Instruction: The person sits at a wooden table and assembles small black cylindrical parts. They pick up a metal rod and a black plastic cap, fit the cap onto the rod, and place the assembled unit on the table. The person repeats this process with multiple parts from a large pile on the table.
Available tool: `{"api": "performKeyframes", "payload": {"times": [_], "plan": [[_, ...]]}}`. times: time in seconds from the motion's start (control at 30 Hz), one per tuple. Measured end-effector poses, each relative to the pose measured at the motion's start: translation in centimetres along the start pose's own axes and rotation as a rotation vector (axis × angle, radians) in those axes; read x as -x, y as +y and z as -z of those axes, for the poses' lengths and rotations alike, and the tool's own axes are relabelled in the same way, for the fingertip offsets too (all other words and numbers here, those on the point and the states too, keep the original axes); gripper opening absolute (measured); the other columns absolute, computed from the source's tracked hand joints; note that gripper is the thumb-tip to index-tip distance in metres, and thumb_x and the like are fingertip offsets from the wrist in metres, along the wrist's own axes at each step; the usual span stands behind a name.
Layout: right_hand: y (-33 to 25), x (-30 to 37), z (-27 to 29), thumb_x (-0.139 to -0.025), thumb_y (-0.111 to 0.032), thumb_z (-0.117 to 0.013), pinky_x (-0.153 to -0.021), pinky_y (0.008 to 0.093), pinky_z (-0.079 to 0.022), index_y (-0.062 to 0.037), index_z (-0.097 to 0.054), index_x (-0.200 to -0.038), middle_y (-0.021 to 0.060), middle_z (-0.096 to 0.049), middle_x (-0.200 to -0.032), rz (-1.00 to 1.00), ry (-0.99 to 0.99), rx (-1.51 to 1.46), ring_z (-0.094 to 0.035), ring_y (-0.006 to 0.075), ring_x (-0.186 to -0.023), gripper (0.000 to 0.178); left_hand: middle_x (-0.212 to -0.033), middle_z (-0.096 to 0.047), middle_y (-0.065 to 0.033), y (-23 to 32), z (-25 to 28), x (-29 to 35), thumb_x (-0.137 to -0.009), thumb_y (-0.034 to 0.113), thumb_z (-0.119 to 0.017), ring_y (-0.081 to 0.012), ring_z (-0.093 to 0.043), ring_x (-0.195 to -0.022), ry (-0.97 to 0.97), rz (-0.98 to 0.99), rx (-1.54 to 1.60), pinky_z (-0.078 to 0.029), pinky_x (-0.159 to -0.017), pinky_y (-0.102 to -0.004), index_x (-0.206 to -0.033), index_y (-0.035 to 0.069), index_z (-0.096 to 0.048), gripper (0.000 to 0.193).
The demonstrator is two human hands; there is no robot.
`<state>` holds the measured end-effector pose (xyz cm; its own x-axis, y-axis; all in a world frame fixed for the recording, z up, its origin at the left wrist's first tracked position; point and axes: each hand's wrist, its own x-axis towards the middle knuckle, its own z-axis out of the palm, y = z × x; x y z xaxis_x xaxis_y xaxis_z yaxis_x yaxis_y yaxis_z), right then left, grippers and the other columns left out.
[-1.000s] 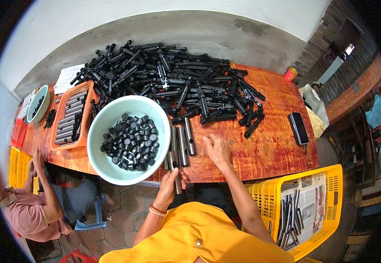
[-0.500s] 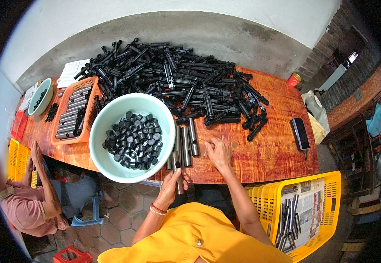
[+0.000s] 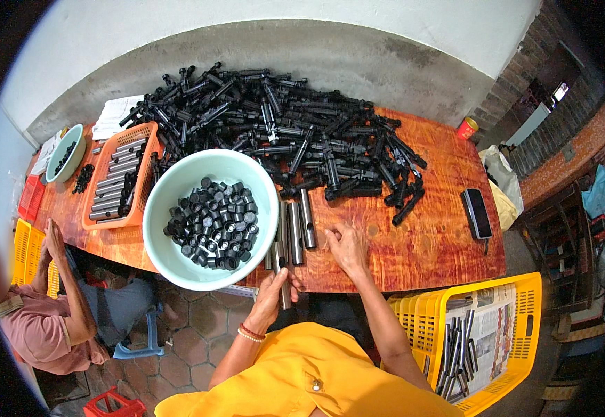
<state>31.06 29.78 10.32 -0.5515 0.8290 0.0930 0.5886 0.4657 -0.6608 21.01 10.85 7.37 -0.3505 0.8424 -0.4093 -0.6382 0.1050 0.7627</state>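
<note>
At the table's front edge, my left hand (image 3: 269, 299) is closed round a silver metal tube (image 3: 279, 260), with the thumb lying along it. Just beyond, several more silver tubes (image 3: 295, 233) lie side by side on the wood, some with a dark hole in the side. To their right my right hand (image 3: 348, 249) rests low over the tabletop, fingers curled in; whatever they hold, if anything, is hidden. Left of the tubes stands a pale green basin (image 3: 155, 201) partly filled with small black caps (image 3: 212, 222).
A big heap of black capped tubes (image 3: 275, 118) covers the back of the table (image 3: 448, 243). An orange basket (image 3: 151, 139) of tubes stands left, a phone (image 3: 480, 212) right. A yellow crate (image 3: 532, 326) with tubes is beside me. A co-worker (image 3: 52, 313) sits at left.
Both hands stay almost where they were, the left still round its tube. The co-worker's hands have shifted slightly.
</note>
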Motion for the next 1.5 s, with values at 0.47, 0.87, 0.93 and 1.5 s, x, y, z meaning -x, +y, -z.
{"api": "performKeyframes", "payload": {"times": [0.47,0.87,0.93,1.5], "plan": [[-0.8,-3.7,1.0,-0.082,-0.019,-0.061,-0.066,0.0402,-0.048,-0.0001,-0.062,-0.098,0.0160,-0.062,-0.082,0.131,0.192,-0.051,-0.061,0.0316,-0.075,0.025,-0.078,-0.060,-0.0060,-0.3,-0.1,0.2,-0.095,0.037,-0.047,-0.0122,-0.057,-0.057,0.028,-0.009,-0.046,-0.046,-0.051,-0.0240,-0.086,0.005,-0.055,0.033],[-0.7,-15.0,-1.1,-0.077,-0.013,-0.066,-0.085,0.0468,-0.044,0.0013,-0.044,-0.120,0.0211,-0.054,-0.108,0.065,0.182,0.178,-0.052,0.0387,-0.104,0.051,-0.077,-0.059,-0.0038,-0.1,-0.5,1.7,-0.095,0.032,-0.048,-0.0103,-0.055,-0.058,-0.049,-0.073,-0.095,-0.045,-0.051,-0.0234,-0.090,0.006,-0.053,0.027],[-0.8,-14.9,-0.3,-0.077,-0.014,-0.067,-0.087,0.0441,-0.044,0.0022,-0.048,-0.119,0.0198,-0.055,-0.108,0.037,0.180,0.113,-0.053,0.0370,-0.105,0.049,-0.077,-0.059,-0.0043,-0.4,-0.4,2.5,-0.095,0.031,-0.048,-0.0103,-0.056,-0.060,-0.063,-0.087,-0.060,-0.045,-0.053,-0.0236,-0.090,0.006,-0.052,0.026],[-2.5,-1.9,10.9,-0.097,-0.030,-0.044,-0.062,0.0235,-0.044,-0.0009,-0.048,-0.124,0.0018,-0.057,-0.077,0.017,-0.382,-0.602,-0.051,0.0082,-0.066,0.040,-0.073,-0.051,-0.0013,4.6,-5.6,0.6,-0.093,0.029,-0.052,-0.0109,-0.052,-0.062,-0.243,-0.089,0.213,-0.045,-0.057,-0.0244,-0.102,0.007,-0.051,0.024]]}}
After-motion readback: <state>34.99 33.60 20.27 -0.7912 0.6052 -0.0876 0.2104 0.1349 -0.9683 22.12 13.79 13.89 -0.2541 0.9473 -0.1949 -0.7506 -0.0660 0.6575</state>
